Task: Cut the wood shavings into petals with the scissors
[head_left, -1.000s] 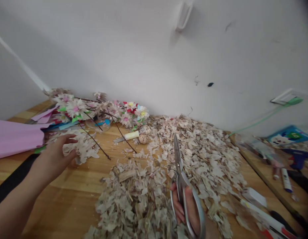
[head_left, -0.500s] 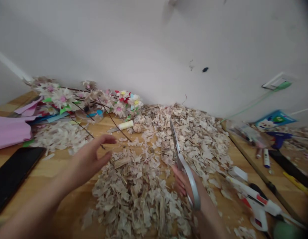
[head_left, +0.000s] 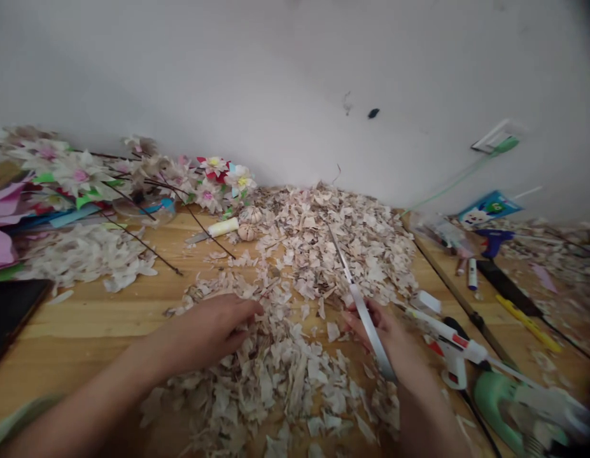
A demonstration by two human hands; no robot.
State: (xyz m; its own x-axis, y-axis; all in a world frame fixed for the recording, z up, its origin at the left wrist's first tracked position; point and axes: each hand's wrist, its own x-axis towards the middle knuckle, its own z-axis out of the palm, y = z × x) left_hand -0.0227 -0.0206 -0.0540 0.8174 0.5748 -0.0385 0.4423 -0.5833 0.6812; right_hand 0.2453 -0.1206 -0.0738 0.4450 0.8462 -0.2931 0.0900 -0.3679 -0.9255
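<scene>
Scissors (head_left: 370,329) with grey handles are in my right hand (head_left: 378,324), their blades pointing away over the far heap of pale, papery dry skins (head_left: 371,254). The blades look closed or nearly so. My left hand (head_left: 228,323) is low over the nearer heap of the same dry skins (head_left: 275,375), palm down with fingers bent. A gap shows between its thumb and index finger, and I see nothing held there. Two garlic bulbs (head_left: 247,231) sit beyond my left hand, beside a knife with a pale yellow handle (head_left: 223,227).
Handmade flowers (head_left: 79,175) on dark stems lie at the back left, near pink paper (head_left: 1,245) and a phone (head_left: 15,312). On the right are a white glue gun (head_left: 454,350), a blue glue gun (head_left: 495,238), a marker (head_left: 473,273) and a green tool (head_left: 499,401). A wall stands behind.
My left hand has moved right and down onto the nearer heap. My right hand with the scissors has shifted slightly right. The view has turned to the right.
</scene>
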